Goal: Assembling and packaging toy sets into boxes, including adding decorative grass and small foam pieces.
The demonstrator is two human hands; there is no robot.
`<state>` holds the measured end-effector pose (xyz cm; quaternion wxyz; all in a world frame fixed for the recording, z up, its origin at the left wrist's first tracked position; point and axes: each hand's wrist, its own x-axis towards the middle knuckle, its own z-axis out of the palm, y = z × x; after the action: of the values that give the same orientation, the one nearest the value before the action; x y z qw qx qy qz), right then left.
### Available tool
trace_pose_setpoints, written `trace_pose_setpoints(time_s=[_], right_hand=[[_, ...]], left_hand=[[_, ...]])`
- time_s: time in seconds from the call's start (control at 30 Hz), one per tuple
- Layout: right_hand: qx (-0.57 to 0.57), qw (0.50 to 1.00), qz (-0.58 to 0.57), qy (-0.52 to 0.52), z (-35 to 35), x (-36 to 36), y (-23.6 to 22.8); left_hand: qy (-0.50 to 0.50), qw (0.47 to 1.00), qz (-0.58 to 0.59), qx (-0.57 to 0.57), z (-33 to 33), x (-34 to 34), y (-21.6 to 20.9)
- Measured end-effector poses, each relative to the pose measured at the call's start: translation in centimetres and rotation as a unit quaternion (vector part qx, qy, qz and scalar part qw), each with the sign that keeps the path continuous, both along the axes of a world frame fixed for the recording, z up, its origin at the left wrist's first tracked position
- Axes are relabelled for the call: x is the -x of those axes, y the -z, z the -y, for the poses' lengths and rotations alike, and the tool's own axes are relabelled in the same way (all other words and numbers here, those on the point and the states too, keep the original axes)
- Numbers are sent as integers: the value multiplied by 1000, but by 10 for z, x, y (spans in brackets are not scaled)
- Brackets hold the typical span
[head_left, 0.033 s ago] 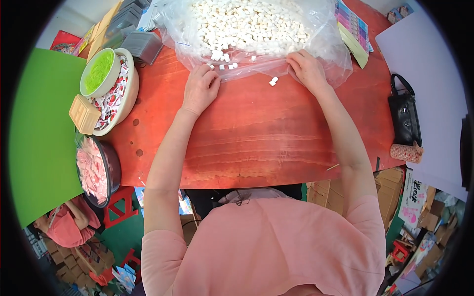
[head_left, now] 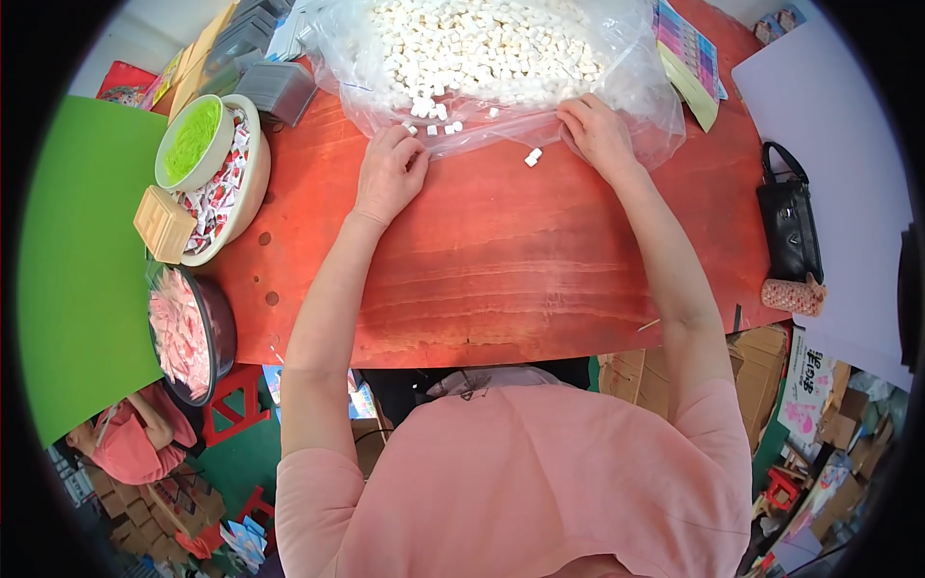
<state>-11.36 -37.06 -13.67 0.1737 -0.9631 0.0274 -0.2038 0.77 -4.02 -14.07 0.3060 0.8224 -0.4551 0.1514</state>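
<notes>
Hands at the near edge of a clear plastic bag point(head_left: 617, 116) heaped with small white blocks point(head_left: 482, 43), far side of a red wooden table point(head_left: 501, 260).

Left hand point(head_left: 387, 173): palm down on the tabletop, fingers curled loosely, fingertips touching the bag's near edge where a few loose white pieces point(head_left: 431, 114) have spilled close together. Cannot tell if a piece is pinched; nothing clearly gripped.

Right hand point(head_left: 599, 133): resting on the bag's plastic at its near right edge, fingers bent and pressing the film down. Whether the film is pinched or only pressed, cannot tell. One stray white piece point(head_left: 532, 155) lies on the bare wood just left of this hand, between the two hands.

Left end of table: cream bowl point(head_left: 252, 188) of small red-and-white wrapped items, a white bowl of green shreds point(head_left: 193, 140) sitting on top of them, and a tan ridged wooden block point(head_left: 165, 223) leaning on the cream bowl's near rim. Nearer the person, a dark bowl point(head_left: 224, 323) of pink wrapped pieces overhangs the table's corner. Grey flat boxes point(head_left: 277, 89) lie beyond the bowls, beside the bag.

Right end: black handbag point(head_left: 790, 231) with a small woven pouch point(head_left: 792, 295) beside it, well apart from the hands. Coloured printed sheet point(head_left: 686, 53) lies beside the bag's right side.

Green surface point(head_left: 82, 260) lies left of the table. Person wears a pink short-sleeved top point(head_left: 520, 482).
</notes>
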Motion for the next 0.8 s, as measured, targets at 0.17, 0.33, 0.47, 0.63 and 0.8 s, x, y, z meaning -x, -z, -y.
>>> trace_pose_setpoints(time_s=[0.17,0.33,0.47,0.63,0.8], right_hand=[[-23,998,59,27,-16,10,-13],[6,988,140,-71,-68,49,-39],[-16,991,25,-131,-108,78,-23],[44,997,-45,49,-117,80,4],[-5,989,-26,145,-100,53,-5]], left_hand=[[-60,994,79,-48,12,23,-21],[69,993,97,22,50,48,-26],[54,997,50,-31,76,43,-6],[20,998,48,-27,93,12,3],[-26,993,-111,-23,103,-11,-1]])
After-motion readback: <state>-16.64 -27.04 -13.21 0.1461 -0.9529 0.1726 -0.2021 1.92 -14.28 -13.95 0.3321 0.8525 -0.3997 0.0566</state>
